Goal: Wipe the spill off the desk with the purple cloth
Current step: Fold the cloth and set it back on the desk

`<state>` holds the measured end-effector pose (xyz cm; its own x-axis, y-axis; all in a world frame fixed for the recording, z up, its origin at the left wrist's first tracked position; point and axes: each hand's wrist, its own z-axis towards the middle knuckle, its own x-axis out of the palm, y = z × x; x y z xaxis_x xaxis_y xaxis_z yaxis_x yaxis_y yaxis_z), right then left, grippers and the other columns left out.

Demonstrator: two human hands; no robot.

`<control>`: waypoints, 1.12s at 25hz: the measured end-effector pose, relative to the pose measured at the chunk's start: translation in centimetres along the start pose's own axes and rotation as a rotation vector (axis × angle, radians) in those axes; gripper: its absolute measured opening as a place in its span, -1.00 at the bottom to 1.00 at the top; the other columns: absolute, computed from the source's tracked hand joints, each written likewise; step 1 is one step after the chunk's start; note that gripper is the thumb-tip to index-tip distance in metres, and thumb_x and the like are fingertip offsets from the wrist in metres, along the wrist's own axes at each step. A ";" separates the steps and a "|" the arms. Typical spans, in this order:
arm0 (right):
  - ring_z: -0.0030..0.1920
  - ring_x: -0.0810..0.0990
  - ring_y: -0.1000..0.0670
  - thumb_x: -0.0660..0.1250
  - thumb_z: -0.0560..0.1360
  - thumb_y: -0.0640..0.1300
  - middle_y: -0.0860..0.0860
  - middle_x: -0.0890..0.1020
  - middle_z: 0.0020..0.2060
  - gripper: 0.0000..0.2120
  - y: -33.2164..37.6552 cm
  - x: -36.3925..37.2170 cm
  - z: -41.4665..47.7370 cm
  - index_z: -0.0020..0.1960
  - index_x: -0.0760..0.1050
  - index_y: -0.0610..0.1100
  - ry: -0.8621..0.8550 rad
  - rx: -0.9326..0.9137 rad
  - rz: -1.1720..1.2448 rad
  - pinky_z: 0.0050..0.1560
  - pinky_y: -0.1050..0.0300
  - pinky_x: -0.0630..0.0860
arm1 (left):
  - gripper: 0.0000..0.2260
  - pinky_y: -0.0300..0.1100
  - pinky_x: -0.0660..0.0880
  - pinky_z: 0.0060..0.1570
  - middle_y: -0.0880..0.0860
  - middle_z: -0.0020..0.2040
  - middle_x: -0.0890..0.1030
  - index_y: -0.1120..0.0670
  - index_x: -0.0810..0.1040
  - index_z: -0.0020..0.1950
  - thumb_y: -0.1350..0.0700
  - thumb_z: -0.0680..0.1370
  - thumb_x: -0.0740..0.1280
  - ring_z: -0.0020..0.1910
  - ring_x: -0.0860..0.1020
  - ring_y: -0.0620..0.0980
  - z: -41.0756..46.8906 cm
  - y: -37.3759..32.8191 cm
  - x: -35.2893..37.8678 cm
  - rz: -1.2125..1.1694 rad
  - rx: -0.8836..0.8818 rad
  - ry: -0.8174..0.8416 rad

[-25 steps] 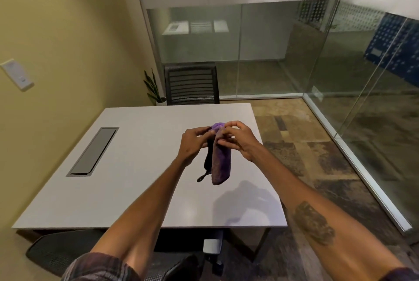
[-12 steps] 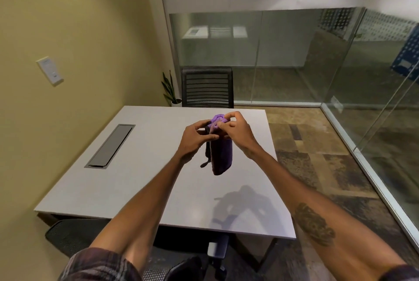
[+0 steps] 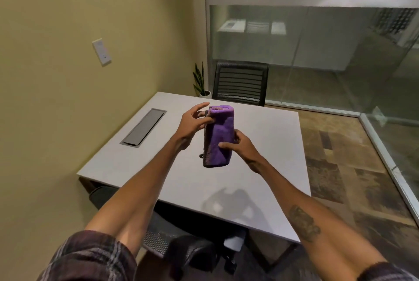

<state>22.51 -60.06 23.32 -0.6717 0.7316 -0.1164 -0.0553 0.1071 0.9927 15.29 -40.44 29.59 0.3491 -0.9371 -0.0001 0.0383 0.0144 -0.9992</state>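
Purple cloth is folded into a long bundle, held up in the air over the middle of the worktop, long axis vertical, fold end up. Left hand pinches its upper left edge, right hand grips the lower right. Risk: it flops open or slips mid-refold (can't spot any spill, so wiping the wrong patch is possible).
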 end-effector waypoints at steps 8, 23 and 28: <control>0.06 0.70 -0.03 0.58 0.37 -0.03 0.04 0.71 0.08 -0.53 -0.3 9.9 6.0 0.20 0.50 -0.01 -0.034 0.111 0.231 -0.15 0.07 0.65 | -0.35 -0.15 0.60 -0.05 0.10 0.28 0.61 0.01 0.38 0.51 -0.29 0.53 0.35 0.07 0.66 0.01 0.2 2.4 -10.8 -0.022 -0.249 -0.095; 0.15 0.64 -0.23 0.44 0.49 -0.09 -0.09 0.57 0.26 -0.49 -6.3 34.1 18.5 0.38 0.37 -0.05 -0.047 0.425 0.437 -0.13 0.01 0.66 | -0.32 0.11 0.66 0.05 0.17 0.23 0.66 0.03 0.44 0.45 -0.03 0.39 0.60 0.11 0.68 0.15 -2.0 16.7 -34.4 0.022 -0.645 -0.058; 0.16 0.64 -0.13 0.43 0.53 -0.01 -0.07 0.60 0.25 -0.55 -10.2 40.0 21.1 0.36 0.41 -0.08 -0.032 0.511 0.521 -0.19 0.14 0.64 | 0.05 -0.03 0.50 0.26 0.18 0.49 0.44 0.07 0.11 0.65 0.08 0.31 0.65 0.32 0.52 0.15 -2.2 21.3 -40.1 0.085 -0.703 -0.178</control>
<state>11.78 -17.73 7.87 -0.4943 0.7918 0.3587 0.6230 0.0349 0.7815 0.06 -3.33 8.21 0.4735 -0.8709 -0.1317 -0.5849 -0.1991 -0.7863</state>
